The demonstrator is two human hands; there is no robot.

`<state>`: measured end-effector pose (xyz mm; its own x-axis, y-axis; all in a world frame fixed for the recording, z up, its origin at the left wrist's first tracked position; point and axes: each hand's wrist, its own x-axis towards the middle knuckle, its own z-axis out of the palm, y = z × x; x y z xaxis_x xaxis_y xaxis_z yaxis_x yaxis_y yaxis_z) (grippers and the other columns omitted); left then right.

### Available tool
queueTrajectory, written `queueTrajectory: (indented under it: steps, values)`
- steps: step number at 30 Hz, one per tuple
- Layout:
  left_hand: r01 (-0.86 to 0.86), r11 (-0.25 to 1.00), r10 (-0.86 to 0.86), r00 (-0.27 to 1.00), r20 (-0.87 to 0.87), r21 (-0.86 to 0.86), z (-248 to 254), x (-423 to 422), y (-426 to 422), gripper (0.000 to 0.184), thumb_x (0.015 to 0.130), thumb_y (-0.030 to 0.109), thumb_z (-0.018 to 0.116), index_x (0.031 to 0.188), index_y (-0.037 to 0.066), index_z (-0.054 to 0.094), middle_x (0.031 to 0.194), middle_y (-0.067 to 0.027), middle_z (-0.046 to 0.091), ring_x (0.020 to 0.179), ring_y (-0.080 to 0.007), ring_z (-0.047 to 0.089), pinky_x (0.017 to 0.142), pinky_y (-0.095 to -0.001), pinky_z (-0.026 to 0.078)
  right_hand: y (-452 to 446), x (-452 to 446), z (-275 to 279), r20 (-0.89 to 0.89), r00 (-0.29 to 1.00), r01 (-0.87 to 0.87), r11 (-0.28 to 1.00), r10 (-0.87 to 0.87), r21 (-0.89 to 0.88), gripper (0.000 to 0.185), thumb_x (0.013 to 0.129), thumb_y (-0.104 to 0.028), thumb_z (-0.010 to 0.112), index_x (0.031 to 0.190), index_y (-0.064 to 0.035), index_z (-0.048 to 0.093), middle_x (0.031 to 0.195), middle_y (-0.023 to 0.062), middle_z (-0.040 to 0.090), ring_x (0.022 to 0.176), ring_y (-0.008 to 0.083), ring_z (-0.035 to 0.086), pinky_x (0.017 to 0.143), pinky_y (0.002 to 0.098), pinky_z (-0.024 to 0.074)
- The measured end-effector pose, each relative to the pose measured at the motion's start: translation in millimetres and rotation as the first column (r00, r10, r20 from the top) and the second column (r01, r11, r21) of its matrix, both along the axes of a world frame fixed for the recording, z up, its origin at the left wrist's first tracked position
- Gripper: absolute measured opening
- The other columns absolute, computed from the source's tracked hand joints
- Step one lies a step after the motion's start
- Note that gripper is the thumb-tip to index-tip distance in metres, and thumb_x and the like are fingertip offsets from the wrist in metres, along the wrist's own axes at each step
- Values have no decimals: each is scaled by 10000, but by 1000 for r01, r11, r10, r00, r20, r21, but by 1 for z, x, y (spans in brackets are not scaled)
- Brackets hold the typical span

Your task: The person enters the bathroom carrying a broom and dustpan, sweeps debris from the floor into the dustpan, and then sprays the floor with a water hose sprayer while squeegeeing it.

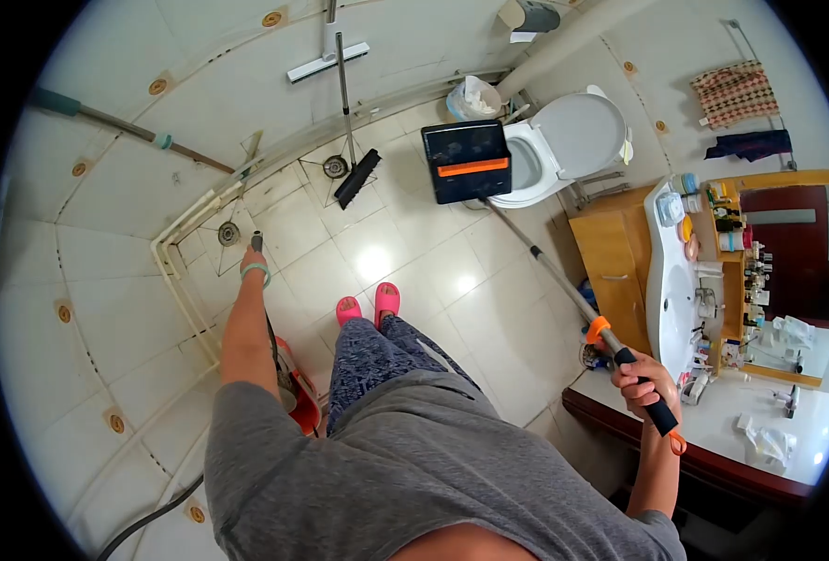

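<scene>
My right hand (pixel 646 383) is closed round the black grip of a long-handled flat mop (pixel 564 290). Its dark rectangular head (pixel 466 150), crossed by an orange strip, is raised in front of the toilet (pixel 527 168) and hides part of the bowl. An orange loop hangs from the handle's end. My left hand (pixel 252 256), with a green band at the wrist, is closed on a dark hose (pixel 257 240) whose end points at the floor corner. The hose runs back along the forearm towards a red bucket (pixel 304 388).
A black-headed brush (pixel 357 179) and a white squeegee (pixel 328 63) lean at the wall. Floor drains (pixel 228 234) lie near the corner. A waste bin (pixel 473 98) stands by the toilet. On the right are a washbasin (pixel 673 297) and a counter (pixel 714 421). My pink slippers (pixel 387 299) are on the tiles.
</scene>
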<state>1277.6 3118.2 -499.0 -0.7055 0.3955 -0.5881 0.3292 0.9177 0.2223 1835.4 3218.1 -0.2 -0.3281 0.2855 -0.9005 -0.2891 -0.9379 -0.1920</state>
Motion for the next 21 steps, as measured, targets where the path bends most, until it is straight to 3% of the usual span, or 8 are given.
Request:
queueTrajectory:
  steps: [2, 8, 10, 11, 12, 14, 16, 21]
  values:
    - [-4, 1000, 4, 1000, 15, 2, -7, -1, -1, 398, 863, 168, 329, 1240, 41, 332, 1095, -188, 508, 951, -324, 530, 794, -396, 443, 3, 8, 7, 170, 983, -81, 991, 63, 104, 483, 789, 37, 391, 1250, -57, 279, 619, 37, 342, 362, -2, 283, 247, 124, 258]
    - [5, 1000, -5, 1000, 27, 22, -16, 0, 5, 405, 870, 179, 322, 1254, 50, 322, 1098, -179, 509, 970, -323, 518, 810, -393, 433, 12, 22, 16, 184, 980, 36, 978, -74, 204, 399, 803, 29, 395, 1194, -31, 350, 628, 13, 350, 370, -5, 282, 259, 110, 254]
    - [24, 999, -24, 1000, 5, 32, -23, -2, 7, 405, 869, 185, 327, 1249, 43, 330, 1091, -183, 512, 962, -328, 520, 813, -397, 429, 17, 30, 11, 153, 981, 81, 968, -119, 238, 449, 821, 2, 364, 1257, -12, 257, 637, 18, 344, 393, 0, 306, 277, 122, 314]
    - [28, 999, -28, 1000, 5, 33, -23, -5, 7, 405, 869, 185, 327, 1249, 43, 330, 1091, -183, 512, 962, -328, 520, 813, -397, 429, 21, 30, 10, 189, 970, 106, 966, -153, 236, 382, 810, 13, 408, 1189, -19, 364, 624, 11, 357, 386, -14, 282, 270, 106, 257]
    - [51, 999, -51, 999, -7, 16, -24, -9, 7, 406, 868, 184, 331, 1250, 42, 331, 1088, -184, 514, 963, -330, 520, 813, -397, 428, 25, 30, 6, 190, 970, 107, 965, -154, 238, 382, 810, 13, 408, 1189, -19, 364, 624, 11, 357, 386, -14, 282, 270, 106, 257]
    - [76, 996, -76, 997, 3, 52, -38, -15, 8, 413, 868, 184, 339, 1258, 49, 327, 1093, -176, 512, 961, -335, 519, 810, -400, 429, 32, 36, 1, 242, 960, 80, 967, -140, 241, 307, 809, 7, 422, 1114, -19, 411, 618, 10, 369, 389, -10, 296, 269, 109, 254]
    - [16, 998, -18, 1000, 24, 55, -43, -19, 9, 422, 872, 185, 336, 1276, 65, 305, 1095, -164, 512, 953, -333, 522, 796, -397, 436, 38, 28, -2, 384, 921, -55, 958, -60, 281, 89, 799, 11, 439, 865, -45, 417, 616, 15, 392, 384, -2, 315, 270, 116, 257]
    - [79, 997, -79, 997, -6, 13, -28, -17, 5, 436, 877, 185, 325, 1291, 61, 267, 1082, -180, 513, 939, -327, 529, 774, -395, 446, 47, 32, -29, 534, 845, -221, 925, 24, 310, 66, 777, 12, 452, 825, -18, 418, 608, 18, 392, 389, 9, 331, 284, 132, 256]
